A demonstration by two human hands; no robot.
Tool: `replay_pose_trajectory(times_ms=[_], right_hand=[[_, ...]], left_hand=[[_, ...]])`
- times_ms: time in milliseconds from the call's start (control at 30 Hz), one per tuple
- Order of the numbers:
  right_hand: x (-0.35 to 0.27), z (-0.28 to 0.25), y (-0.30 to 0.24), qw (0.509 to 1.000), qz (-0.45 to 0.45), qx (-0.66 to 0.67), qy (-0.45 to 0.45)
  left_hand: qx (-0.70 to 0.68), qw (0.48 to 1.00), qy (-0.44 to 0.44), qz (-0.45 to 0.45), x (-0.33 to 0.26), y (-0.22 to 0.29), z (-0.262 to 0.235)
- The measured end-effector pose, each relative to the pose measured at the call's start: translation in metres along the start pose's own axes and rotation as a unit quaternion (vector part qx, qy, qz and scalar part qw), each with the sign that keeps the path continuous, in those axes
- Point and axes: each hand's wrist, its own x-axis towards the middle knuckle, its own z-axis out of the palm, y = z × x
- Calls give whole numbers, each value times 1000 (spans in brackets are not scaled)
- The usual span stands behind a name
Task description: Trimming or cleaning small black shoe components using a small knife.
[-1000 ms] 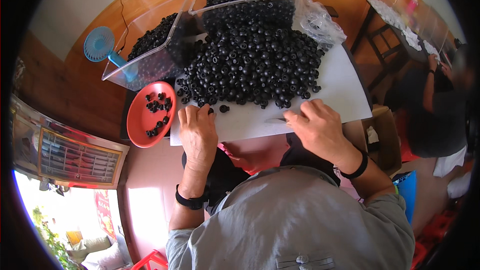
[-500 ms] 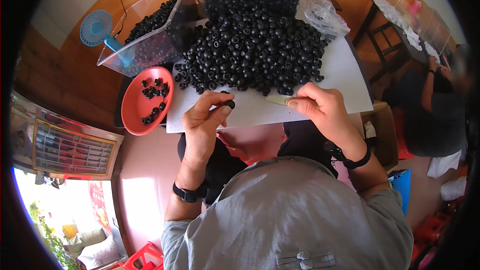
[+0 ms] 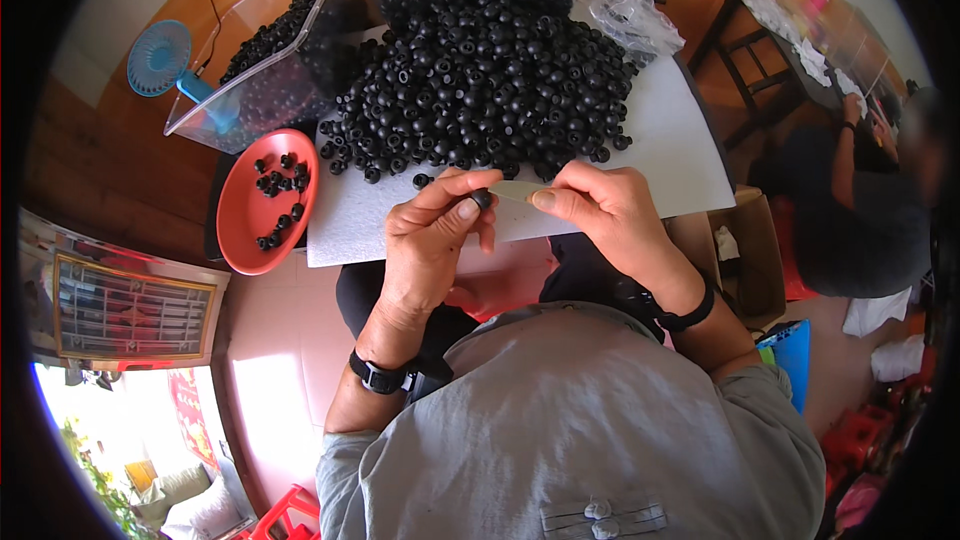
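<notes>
Red, the shallow dish [image 3: 238, 205] lies left of the grip, in which we see the left hand [image 3: 420, 245], thumb and fingers clamped on a small black piece [image 3: 482, 199], rounded and faintly glossy. To its right, the pale blade-like tool [image 3: 516, 191] pinched in the right hand [image 3: 615, 215] has narrowed the earlier gap, so we judge both hands now serve one piece, though contact we cannot confirm.

Smooth, softly glossy black pieces [image 3: 478, 90]

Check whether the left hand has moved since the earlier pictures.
Yes: the left hand has moved to the right, farther from the red bowl.
</notes>
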Motion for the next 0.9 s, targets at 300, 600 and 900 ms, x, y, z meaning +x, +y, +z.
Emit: replay_pose_trajectory(times_ms=[300, 600, 900], right_hand=[[0, 5, 1, 999, -19, -45, 14], [-2, 8, 2, 997, -25, -68, 21], [-5, 14, 3, 989, -100, -108, 33]], left_hand=[[-25, 1000, -3, -5, 0, -2, 7], [-31, 999, 12, -6, -1, -4, 8], [-22, 999, 33, -11, -3, -4, 9]])
